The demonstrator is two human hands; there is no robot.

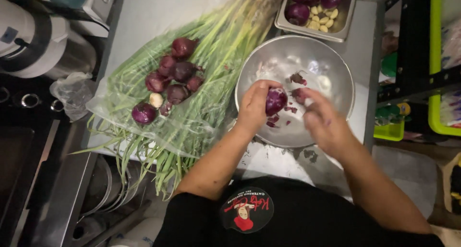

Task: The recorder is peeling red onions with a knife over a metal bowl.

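My left hand (253, 105) grips a small red onion (276, 101) over a round steel bowl (336, 74). Purple peel scraps (296, 78) lie inside the bowl. My right hand (322, 122) is blurred beside the onion, fingers pinching a bit of purple skin at its right side. Both hands hover above the bowl's near half.
Several unpeeled red onions (174, 79) and a garlic clove (156, 100) lie on a clear plastic bag over long green stalks (225, 40). A steel tray (348, 16) at the back holds peeled onions and garlic. A white appliance (29, 40) stands left; green crates (439, 103) right.
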